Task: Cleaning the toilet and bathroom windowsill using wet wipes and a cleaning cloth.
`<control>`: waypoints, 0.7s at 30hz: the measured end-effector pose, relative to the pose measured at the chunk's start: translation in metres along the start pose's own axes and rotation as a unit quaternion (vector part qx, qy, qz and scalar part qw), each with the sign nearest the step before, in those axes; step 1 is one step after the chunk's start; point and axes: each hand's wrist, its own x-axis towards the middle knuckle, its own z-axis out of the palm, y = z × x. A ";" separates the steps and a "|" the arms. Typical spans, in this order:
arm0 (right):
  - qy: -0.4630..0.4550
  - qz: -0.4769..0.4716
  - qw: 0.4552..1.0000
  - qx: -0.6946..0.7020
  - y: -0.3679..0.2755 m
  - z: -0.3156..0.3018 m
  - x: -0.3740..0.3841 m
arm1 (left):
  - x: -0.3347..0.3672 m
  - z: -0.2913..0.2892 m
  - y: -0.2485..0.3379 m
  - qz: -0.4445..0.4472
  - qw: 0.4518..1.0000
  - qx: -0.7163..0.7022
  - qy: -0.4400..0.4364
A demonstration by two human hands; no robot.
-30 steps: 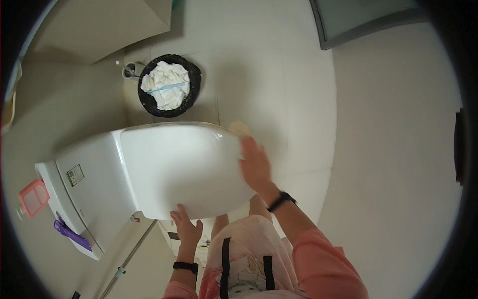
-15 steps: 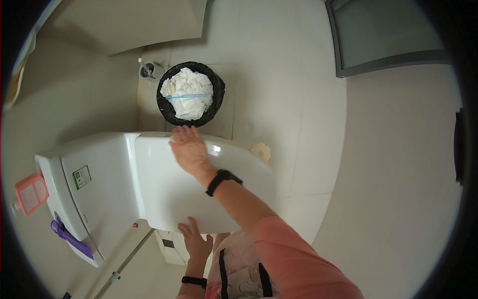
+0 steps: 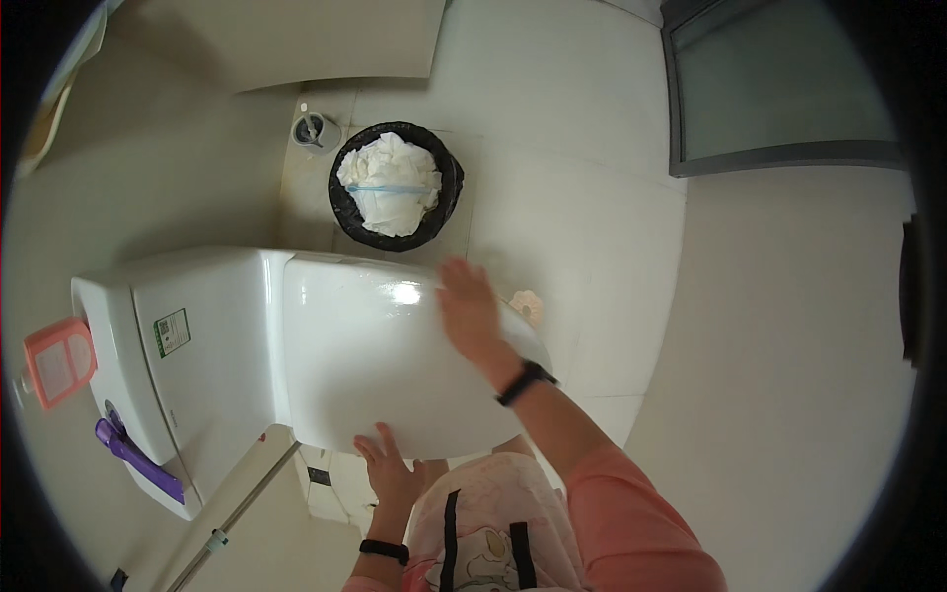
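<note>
The closed white toilet lid [image 3: 385, 365] lies flat over the bowl, just in front of the cistern [image 3: 187, 345]. The right hand [image 3: 469, 311] rests on the lid's far edge, palm down, fingers spread and somewhat blurred, so whether it presses or only skims the surface is hard to say. The left hand [image 3: 387, 472] is open too, its fingertips touching the lid's near rim. Beyond the toilet stands a black-lined waste bin [image 3: 397, 185] full of crumpled white paper, with a toilet brush holder [image 3: 314, 129] just beside it.
</note>
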 end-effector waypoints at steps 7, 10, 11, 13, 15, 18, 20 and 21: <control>-0.035 -0.088 0.993 -0.069 -0.017 0.011 0.010 | -0.002 0.005 -0.010 0.018 1.000 0.005 0.011; -0.051 0.004 0.992 -0.115 0.037 -0.036 -0.044 | -0.003 0.000 -0.007 0.022 0.999 0.006 0.022; -0.033 0.020 0.989 -0.146 0.050 -0.045 -0.056 | -0.002 0.000 -0.005 0.022 1.000 -0.002 0.022; -0.091 0.061 0.989 -0.096 0.026 -0.065 -0.043 | -0.005 0.000 -0.013 -0.001 0.999 0.028 0.022; -0.142 0.109 0.982 -0.059 0.020 -0.072 -0.025 | -0.004 0.004 -0.011 -0.001 0.999 0.012 0.030; -0.162 0.169 0.970 0.060 0.035 -0.053 0.006 | -0.001 0.003 -0.004 -0.004 1.000 0.000 0.025; -0.210 0.339 0.872 0.284 0.041 -0.045 0.022 | -0.001 0.002 -0.004 -0.012 1.000 0.002 0.014; -0.214 0.337 0.873 0.282 0.040 -0.044 0.023 | -0.001 0.002 -0.006 -0.021 1.000 0.000 0.017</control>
